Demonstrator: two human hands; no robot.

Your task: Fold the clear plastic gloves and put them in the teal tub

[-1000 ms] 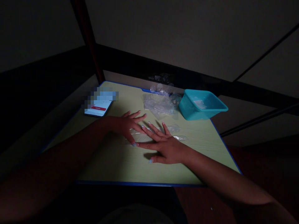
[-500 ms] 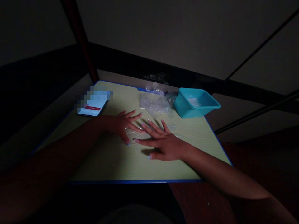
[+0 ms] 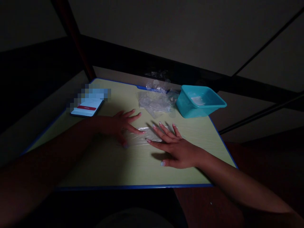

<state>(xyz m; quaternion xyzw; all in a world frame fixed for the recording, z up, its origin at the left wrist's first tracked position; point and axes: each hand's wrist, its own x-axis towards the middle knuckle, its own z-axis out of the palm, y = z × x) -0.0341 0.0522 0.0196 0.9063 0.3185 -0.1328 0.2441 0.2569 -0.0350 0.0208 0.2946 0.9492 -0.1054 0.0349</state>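
A clear plastic bag (image 3: 136,138) lies flat across the middle of the table, under both hands. My left hand (image 3: 121,125) rests at its left end with the fingers spread, and its thumb is in shadow. Over the right part of the bag is my right hand (image 3: 174,147), palm down, fingers stretched and apart. Neither hand grips anything. Behind them sits a pile of crumpled clear plastic bags (image 3: 155,103), some of it reaching the table's far edge.
A turquoise plastic basket (image 3: 190,110) with a whitish piece inside stands at the back right. On the left lies a phone (image 3: 87,107) with its screen lit. The pale table (image 3: 133,171) has a blue edge, and a wall rises behind it.
My hands have moved apart, the right one to the right and the left one slightly left. More of the bag between them shows, and it looks flatter. The view has shifted a little.
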